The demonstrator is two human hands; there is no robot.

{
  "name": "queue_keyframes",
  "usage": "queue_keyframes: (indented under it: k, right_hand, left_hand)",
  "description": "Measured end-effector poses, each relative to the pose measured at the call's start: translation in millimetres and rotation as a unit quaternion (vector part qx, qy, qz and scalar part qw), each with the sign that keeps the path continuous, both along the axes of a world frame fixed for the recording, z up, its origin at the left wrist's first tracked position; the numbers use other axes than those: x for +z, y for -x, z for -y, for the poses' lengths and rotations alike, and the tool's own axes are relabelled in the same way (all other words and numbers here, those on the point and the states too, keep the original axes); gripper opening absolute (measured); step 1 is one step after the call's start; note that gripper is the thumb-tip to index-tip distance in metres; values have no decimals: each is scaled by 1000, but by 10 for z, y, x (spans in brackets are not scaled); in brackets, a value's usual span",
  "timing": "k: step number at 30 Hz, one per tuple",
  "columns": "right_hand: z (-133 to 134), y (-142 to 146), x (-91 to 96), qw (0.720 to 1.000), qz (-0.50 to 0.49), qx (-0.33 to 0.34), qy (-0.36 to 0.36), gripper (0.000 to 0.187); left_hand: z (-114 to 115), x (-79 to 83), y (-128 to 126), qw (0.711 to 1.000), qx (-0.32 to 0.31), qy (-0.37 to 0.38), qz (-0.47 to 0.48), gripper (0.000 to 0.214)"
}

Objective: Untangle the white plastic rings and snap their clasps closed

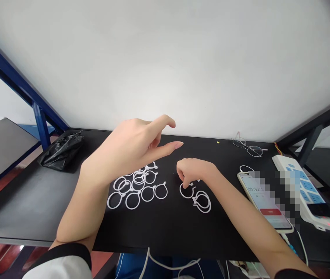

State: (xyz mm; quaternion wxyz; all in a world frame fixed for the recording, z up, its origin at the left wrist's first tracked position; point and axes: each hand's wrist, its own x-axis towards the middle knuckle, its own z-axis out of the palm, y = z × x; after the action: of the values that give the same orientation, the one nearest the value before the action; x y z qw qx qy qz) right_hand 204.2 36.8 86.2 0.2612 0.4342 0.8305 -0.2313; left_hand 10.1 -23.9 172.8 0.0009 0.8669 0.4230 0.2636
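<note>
My left hand (134,145) hangs above the table in front of the wall, with nothing in it; thumb and index finger are apart. Under it lies a loose group of several white plastic rings (132,208), each with a small tab, partly covered by my hand and forearm. My right hand (195,169) is low over the table, its fingers curled down onto the edge of one white plastic ring (187,197). The fingertips are partly hidden. Close by, toward me, more white rings (204,211) lie overlapping.
A black plastic bag (61,151) lies on the black table (165,232) at the left. Eyeglasses (253,150), a phone (265,201) with a cable and a white power strip (304,186) lie at the right. Blue frame bars (22,81) rise at left; a white wall stands behind.
</note>
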Motion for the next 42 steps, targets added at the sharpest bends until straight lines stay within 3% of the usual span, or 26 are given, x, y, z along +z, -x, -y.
queue_keyframes:
  k: [4,6,8,10,13,15,17,20,26,29,31,35,37,39,42]
  right_hand:
    - [21,55,9,999,-2,13,-40,13]
    - [-6,-7,51,992,-86,15,-86,10]
    - [-11,-92,141,969,-207,-2,-136,9]
    - [37,-165,271,926,-338,-42,-161,9]
    - [203,-224,472,834,-508,-81,-199,9]
    - [326,-240,572,780,-562,-88,-262,7]
    - [425,-248,641,757,-573,-74,-304,6]
    - [510,-258,707,747,-575,-43,-330,5]
    - [557,-280,746,729,-569,-26,-380,5]
    - [563,-308,765,723,-581,-17,-373,3]
    - [564,-345,795,741,-575,-9,-348,4]
    - [567,-431,859,818,-510,25,-264,10]
    - [574,-452,870,841,-486,40,-236,14]
    - [585,-448,865,840,-485,52,-239,14]
    - [606,-414,845,816,-505,72,-272,9]
  left_hand:
    - [-6,-12,-4,1000,-4,2,3,34]
    - [-7,-19,-11,1000,-2,0,-2,35]
    - [-7,-25,-20,1000,1,-1,-10,37]
    - [-9,-32,-33,1000,0,-2,-18,37]
    - [-11,-43,-62,1000,-16,-1,-18,39]
    - [-6,-50,-91,999,-38,4,-8,44]
    - [7,-58,-126,998,-57,5,16,51]
    - [36,-80,-181,994,-90,-20,57,49]
    - [52,-126,-236,982,-133,-116,74,27]
    - [54,-119,-236,974,-150,-136,99,27]
    - [63,-101,-228,972,-165,-113,122,30]
    - [83,-63,-204,968,-192,-45,157,34]
    - [86,-52,-196,965,-201,-24,168,36]
    - [88,-50,-193,963,-206,-10,174,37]
    - [98,-59,-195,962,-204,0,180,39]
